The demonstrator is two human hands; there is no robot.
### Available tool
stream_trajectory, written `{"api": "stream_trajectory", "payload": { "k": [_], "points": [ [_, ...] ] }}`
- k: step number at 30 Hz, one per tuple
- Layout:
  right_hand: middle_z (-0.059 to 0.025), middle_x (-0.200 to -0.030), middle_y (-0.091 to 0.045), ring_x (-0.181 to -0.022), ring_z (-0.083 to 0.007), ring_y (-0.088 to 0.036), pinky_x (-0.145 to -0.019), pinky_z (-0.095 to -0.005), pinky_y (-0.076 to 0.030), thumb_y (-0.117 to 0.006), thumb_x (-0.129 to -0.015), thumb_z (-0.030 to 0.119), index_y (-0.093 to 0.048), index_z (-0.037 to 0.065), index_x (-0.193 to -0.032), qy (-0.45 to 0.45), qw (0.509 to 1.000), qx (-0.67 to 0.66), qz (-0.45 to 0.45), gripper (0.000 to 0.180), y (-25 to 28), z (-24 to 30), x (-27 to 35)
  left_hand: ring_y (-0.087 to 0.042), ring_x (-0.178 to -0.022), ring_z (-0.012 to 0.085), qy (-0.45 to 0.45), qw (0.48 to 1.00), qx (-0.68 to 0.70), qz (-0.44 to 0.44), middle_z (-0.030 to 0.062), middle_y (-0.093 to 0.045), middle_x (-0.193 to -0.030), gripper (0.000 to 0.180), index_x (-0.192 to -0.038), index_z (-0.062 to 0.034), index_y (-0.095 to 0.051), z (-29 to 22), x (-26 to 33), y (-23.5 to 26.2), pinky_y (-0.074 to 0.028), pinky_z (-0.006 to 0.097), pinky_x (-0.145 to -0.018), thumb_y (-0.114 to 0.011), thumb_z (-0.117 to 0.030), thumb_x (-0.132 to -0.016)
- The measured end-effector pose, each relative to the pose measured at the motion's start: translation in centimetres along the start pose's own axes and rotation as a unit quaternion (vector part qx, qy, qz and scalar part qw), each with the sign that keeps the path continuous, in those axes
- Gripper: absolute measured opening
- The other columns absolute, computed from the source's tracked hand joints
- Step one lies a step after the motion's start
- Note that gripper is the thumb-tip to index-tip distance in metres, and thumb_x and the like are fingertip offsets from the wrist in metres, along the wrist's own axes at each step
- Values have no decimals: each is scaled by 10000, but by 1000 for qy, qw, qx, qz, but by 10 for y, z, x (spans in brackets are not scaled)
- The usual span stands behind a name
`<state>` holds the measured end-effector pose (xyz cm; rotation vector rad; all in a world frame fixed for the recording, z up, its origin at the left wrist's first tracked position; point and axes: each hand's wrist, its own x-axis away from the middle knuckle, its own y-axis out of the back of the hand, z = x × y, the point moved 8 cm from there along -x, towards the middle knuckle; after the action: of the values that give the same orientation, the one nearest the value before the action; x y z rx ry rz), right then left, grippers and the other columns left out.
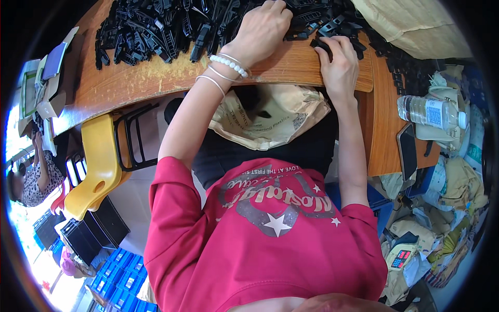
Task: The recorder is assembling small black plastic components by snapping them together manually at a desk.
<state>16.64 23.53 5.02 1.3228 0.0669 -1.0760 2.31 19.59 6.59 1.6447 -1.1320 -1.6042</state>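
A big heap of small black plastic parts [166,26] covers the far side of a wooden table [140,78]. My left hand [262,28] rests palm down on the heap, fingers curled among the parts; bead bracelets circle its wrist. My right hand [339,62] lies flat on the table near its front edge, its fingertips touching a few black parts at the heap's rim. Whether either hand grips a part is hidden. An open tan paper sack [275,117] sits in my lap just below the table edge, between my forearms.
A yellow chair [96,166] stands at my left. A water bottle [431,112] and a dark phone [407,151] lie at the right on the table. A large tan bag [416,23] lies far right. Blue crates [122,281] sit on the floor. Another person [31,177] sits far left.
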Motion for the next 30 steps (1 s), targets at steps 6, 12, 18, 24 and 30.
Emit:
{"api": "stream_trajectory", "payload": {
  "k": [6,12,18,24,30],
  "points": [
    [-59,-942,-613,-880,-242,-587,-760,-374,-454,-708,-788,67,-703,44,-946,64,997,-10,-44,160,6,10,-2,-586,-886,295,6,998,50,47,127,-526,-892,360,-951,-15,-521,-11,-2,10,-512,365,-644,-739,-181,-717],
    [-53,-932,-616,-916,-240,-550,-796,-373,-405,-725,-754,100,-687,51,-880,96,995,-25,1,141,-23,21,-17,-612,-692,326,164,934,278,-152,162,-546,-852,219,-935,-20,-493,-5,10,61,-510,398,-593,-644,-139,-829],
    [-32,-799,-574,-629,-92,-497,-559,-228,-411,-607,-920,54,-633,14,-1020,-109,938,-329,-23,111,0,7,0,-618,-618,170,255,866,422,-83,92,-633,-806,236,-975,9,-614,-4,85,8,-510,270,-592,-726,-28,-771],
    [-14,-766,-562,-609,-46,-492,-515,-203,-406,-599,-932,52,-639,2,-1200,-211,870,-414,165,276,-11,8,35,-600,-851,276,109,969,214,-52,111,-620,-945,206,-944,24,-666,-19,76,18,-521,335,-733,-729,-30,-755],
    [-54,-836,-622,-662,-96,-574,-601,-211,-479,-687,-836,-17,-694,-49,-1053,-201,883,-377,195,220,-10,-8,34,-582,-884,287,119,965,232,-20,112,-621,-939,226,-958,22,-676,-17,75,14,-500,355,-756,-726,-25,-743]
  ]
}}
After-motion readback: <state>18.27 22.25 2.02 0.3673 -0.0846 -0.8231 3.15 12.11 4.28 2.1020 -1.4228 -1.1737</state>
